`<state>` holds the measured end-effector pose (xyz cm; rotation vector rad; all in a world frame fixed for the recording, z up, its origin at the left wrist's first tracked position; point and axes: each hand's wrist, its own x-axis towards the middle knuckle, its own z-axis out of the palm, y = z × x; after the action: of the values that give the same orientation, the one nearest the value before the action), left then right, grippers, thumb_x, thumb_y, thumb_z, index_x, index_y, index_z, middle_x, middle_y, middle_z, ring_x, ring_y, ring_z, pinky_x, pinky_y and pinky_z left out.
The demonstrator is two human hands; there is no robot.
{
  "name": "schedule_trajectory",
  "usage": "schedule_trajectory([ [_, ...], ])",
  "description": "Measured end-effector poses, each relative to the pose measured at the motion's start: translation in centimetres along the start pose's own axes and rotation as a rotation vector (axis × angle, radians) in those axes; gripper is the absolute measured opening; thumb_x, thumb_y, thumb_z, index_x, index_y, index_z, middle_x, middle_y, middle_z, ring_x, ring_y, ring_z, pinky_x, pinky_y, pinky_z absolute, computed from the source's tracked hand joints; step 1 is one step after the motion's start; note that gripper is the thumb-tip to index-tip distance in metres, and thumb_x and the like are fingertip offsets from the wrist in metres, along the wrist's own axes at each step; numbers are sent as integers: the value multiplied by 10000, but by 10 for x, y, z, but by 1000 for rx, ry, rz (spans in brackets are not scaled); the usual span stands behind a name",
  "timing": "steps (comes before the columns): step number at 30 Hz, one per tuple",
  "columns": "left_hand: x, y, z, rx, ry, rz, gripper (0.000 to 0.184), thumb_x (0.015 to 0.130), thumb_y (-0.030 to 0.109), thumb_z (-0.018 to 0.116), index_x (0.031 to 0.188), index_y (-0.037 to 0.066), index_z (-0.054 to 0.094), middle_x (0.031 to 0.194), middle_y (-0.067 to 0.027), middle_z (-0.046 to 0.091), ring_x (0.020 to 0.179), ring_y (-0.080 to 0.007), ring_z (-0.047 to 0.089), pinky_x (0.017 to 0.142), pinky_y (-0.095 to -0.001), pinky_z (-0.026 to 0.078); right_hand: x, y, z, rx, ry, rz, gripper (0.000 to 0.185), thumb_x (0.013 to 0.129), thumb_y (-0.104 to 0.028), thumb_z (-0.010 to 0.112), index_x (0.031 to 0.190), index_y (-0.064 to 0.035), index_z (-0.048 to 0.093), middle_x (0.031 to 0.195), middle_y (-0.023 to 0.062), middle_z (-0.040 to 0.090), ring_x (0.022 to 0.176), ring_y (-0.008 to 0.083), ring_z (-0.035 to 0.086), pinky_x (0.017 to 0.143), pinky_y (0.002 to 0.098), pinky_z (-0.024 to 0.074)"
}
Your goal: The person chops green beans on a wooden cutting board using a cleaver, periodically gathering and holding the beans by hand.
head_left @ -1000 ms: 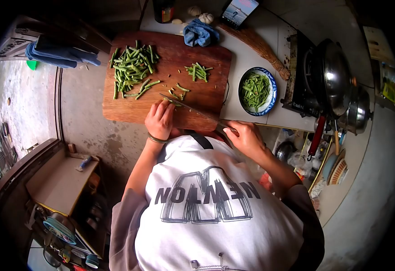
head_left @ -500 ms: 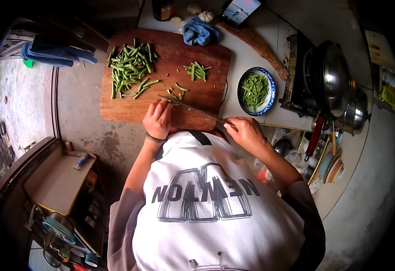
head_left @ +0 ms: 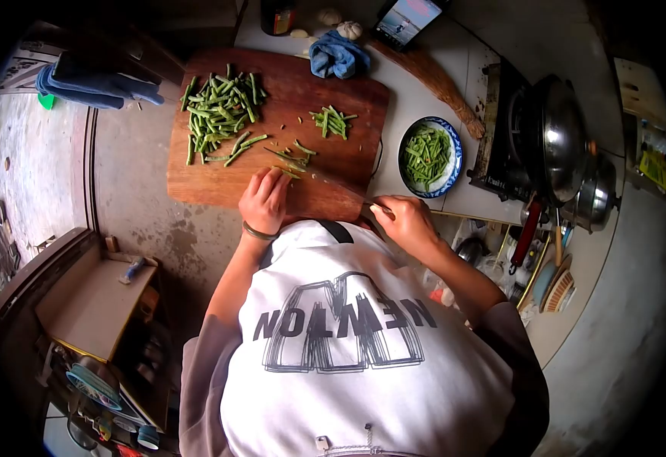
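now the knife [head_left: 334,185] is pointing slightly higher in the frame than half a second ago, so slicing seems to be continuing. the right hand [head_left: 407,224] is gripping it; the left hand [head_left: 264,199] is pinching a bean piece [head_left: 293,174] near the lower edge of the cutting board [head_left: 291,87], whose bare part is stretching toward upper centre.

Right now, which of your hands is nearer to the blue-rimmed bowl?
Right. The right hand, holding the knife, is just below the bowl in the picture, slightly left. The left hand is farther left, at the near edge of the cutting board.
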<state>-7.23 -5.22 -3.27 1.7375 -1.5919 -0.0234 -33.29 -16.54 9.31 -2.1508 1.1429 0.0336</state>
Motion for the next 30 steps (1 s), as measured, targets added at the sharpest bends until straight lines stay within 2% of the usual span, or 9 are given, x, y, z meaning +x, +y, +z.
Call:
schedule_trajectory([
  [3,1,0,2,-2,5,0,335,748,-38,727,1072,46,753,1122,-79,695,1035,-281,677,839,-367,585,-5,-6,-14,-13,-96,52,192,944,-197,693,908,-9,681,813,227,692,766,455,668,680,514,525],
  [9,2,-1,0,-5,-1,-6,326,754,-40,726,1066,49,752,1126,-72,696,1030,-276,680,840,-361,587,4,3,1,-23,-147,90,209,946,-221,693,908,-15,701,741,238,674,721,473,659,672,537,520],
  [12,1,-1,1,-6,6,-4,326,755,-40,726,1066,53,752,1125,-70,696,1028,-273,681,839,-360,587,18,-6,28,-17,-74,81,224,946,-227,691,913,-6,706,806,258,695,768,480,677,698,537,542],
  [15,-1,-1,1,-9,6,0,326,756,-36,728,1068,57,753,1129,-70,695,1030,-272,681,834,-363,588,15,-2,30,34,-34,48,216,943,-224,692,932,-9,710,830,256,702,783,476,682,696,526,548],
  [19,4,-1,1,-16,-18,-12,324,769,-25,732,1081,63,744,1137,-71,689,1034,-278,674,822,-368,586,8,-4,14,75,89,86,217,933,-209,701,882,1,676,804,243,680,787,468,671,675,524,522],
  [23,0,3,-2,-9,-51,-118,291,805,-12,729,1085,66,731,1126,-68,680,1036,-291,662,823,-377,573,-1,-1,5,28,21,61,246,928,-201,703,826,13,639,802,239,675,775,467,659,683,528,515],
  [27,1,-1,-2,28,12,-90,262,822,-2,725,1074,70,728,1115,-69,677,1040,-297,655,839,-384,565,-2,0,7,32,28,0,223,933,-194,696,847,9,659,801,234,681,769,461,662,694,535,520],
  [30,2,-2,1,40,17,-60,285,803,-8,722,1076,73,732,1122,-69,680,1044,-296,653,846,-382,565,0,-7,1,-30,-50,39,209,936,-192,694,869,5,676,812,235,688,778,461,668,695,534,523],
])
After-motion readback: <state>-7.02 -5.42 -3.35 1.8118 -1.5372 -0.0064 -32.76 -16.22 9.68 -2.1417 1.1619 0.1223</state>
